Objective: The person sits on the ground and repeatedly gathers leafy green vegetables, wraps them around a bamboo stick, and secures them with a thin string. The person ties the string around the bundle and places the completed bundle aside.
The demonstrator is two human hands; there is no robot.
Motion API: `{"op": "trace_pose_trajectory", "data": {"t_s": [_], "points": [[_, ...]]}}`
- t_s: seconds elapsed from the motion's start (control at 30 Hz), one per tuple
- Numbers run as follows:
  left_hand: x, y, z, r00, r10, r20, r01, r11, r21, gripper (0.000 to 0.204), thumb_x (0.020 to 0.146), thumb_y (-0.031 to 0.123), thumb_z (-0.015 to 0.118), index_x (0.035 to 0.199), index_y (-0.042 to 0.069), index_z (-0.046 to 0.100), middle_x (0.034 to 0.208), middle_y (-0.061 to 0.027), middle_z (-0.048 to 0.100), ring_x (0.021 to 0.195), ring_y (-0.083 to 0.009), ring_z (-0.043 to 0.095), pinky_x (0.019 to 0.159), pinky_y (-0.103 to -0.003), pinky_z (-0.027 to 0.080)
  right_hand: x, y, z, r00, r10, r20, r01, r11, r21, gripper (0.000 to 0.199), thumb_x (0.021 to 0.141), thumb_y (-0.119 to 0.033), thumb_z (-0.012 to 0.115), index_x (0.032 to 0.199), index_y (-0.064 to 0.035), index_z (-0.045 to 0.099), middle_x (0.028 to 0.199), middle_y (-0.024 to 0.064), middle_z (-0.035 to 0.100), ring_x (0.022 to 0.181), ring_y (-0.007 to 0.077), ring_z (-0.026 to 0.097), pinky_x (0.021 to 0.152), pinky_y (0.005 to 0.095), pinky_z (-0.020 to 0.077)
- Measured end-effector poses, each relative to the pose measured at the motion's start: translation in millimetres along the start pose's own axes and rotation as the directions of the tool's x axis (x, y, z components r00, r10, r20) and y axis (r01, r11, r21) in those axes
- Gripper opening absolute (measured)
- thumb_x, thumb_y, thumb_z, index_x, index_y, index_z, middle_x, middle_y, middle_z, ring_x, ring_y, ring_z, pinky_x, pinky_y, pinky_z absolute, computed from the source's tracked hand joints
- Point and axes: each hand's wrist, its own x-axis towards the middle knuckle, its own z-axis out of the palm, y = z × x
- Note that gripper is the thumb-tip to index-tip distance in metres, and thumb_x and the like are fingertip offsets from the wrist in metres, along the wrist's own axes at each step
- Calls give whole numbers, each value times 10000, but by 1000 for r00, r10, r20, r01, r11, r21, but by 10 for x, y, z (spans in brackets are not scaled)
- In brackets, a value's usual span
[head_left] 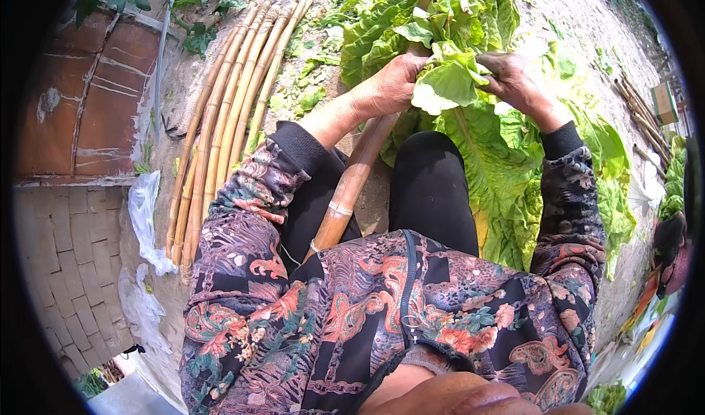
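A thick bamboo pole (358, 169) slants up between my knees, with thin white string around its near part. Broad light-green leaves that look like tobacco leaves (470, 15) hang along its far end. My left hand (389, 86) lies across the pole, closed on the stem end of a bunched green leaf (446, 83); its fingertips are hidden behind the pole and the leaf. My right hand (518, 86), its fingers darkened, is closed on the right edge of that same leaf. More large leaves (499, 172) lie beside my right thigh, under my right forearm.
Several bamboo poles (235, 106) lie side by side on the ground to the left, next to clear plastic sheeting (147, 220). A rusty brown metal panel (88, 99) stands far left, above brick paving (77, 268). Thin sticks (646, 121) and a small box (664, 103) are at the right.
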Motion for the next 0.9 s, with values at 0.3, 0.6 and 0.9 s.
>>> {"op": "trace_pose_trajectory", "data": {"t_s": [0.3, 0.6, 0.9], "points": [[-122, 178, 68, 995, -99, -13, 97, 991, -87, 276, 811, 126, 675, 1056, 4, 640, 948, -13, 659, 872, -73, 565, 809, -255, 456, -619, -311, 998, 953, 299, 44, -239, 655, 717, 561, 949, -429, 376, 1301, 3, 442, 1276, 173, 496, 1214, 254, 431, 1014, 340, 318], [-164, 193, -89, 992, -14, -122, 42, 972, 231, 330, 808, 242, 704, 1039, 18, 631, 808, -46, 647, 807, -80, 575, 717, -257, 463, -828, -370, 952, 741, 667, -71, -368, 493, 788, 259, 869, -26, 542, 1125, 15, 558, 976, 74, 650, 871, 120, 578, 796, 280, 460], [-369, 69, -280, 982, 114, -148, -41, 904, 425, 173, 846, 170, 597, 966, 57, 646, 746, -170, 635, 626, -299, 610, 586, -362, 469, -354, -98, 1216, 925, 246, 288, -356, 823, 442, 234, 824, -141, 580, 992, 22, 574, 872, 262, 604, 828, 387, 595, 708, 432, 451]]}}
